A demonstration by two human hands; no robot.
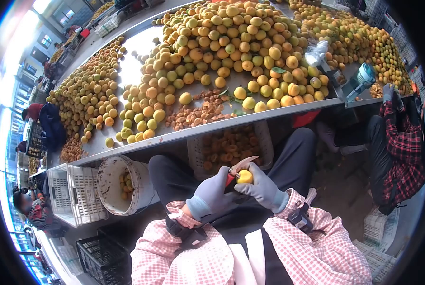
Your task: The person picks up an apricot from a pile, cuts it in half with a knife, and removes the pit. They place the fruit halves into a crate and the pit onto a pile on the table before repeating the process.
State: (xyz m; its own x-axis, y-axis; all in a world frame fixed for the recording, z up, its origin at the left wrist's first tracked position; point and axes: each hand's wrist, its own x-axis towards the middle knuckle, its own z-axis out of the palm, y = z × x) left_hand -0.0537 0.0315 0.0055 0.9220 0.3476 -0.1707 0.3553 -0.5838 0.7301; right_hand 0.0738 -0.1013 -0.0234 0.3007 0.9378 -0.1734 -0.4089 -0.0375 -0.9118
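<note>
1. Left hand: gloved and closed on a red-handled tool. We judge that the fingers wrap the handle to steady it against the fruit; a curved, pale brown piece rises just above, and we cannot tell whether it is a blade.
2. Right hand: gloved, gripping a yellow fruit between thumb and fingers, which seems to leave its left side exposed to the tool. The fruit lies between our two hands, above the lap.
3. White crate: beneath the near edge of the table, just beyond our hands, holding orange-brown fruit pieces. Its place between the knees probably keeps it within easy reach.
4. Metal table: heaped with whole fruit, with brown scraps near its edge. We take the raised rim as a stop against rolling.
5. Left side: a white bucket with some fruit inside, beside stacked white baskets.
6. Right side: a co-worker in checked sleeves, gloved hands at the table's edge.
</note>
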